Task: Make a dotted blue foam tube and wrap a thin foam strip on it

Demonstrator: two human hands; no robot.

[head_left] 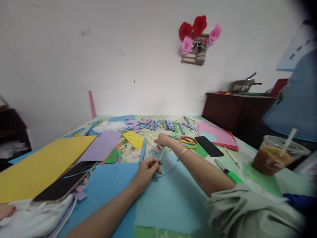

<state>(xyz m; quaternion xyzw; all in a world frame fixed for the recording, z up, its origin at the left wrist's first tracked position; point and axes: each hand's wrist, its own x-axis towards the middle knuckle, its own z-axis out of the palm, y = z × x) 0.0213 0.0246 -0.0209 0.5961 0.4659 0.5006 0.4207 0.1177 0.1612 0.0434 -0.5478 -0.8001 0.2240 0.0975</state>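
Note:
Low over the light blue paper sheet [170, 198], my left hand [148, 170] is closed, thumb against fingers, on a thin pale blue paper strip [162, 154]. A curved length of strip also runs right from the fingertips. My right hand [163, 141] is stretched forward beyond the sheet with its fingers curled. A slim white stick-like thing [151, 136] shows at its fingertips; whether the hand grips it is hard to make out. Between the hands and the yellow card [134, 139] lies a blue rolled paper tube [143, 149].
Scissors with red and yellow handles [188, 142] and a black phone [209, 146] lie at right. A utility knife [229, 172] is beside my right forearm. A cup of brown drink [271, 158] stands near the right edge, by a person in blue [294, 96]. Paper curls [168, 125] line the back.

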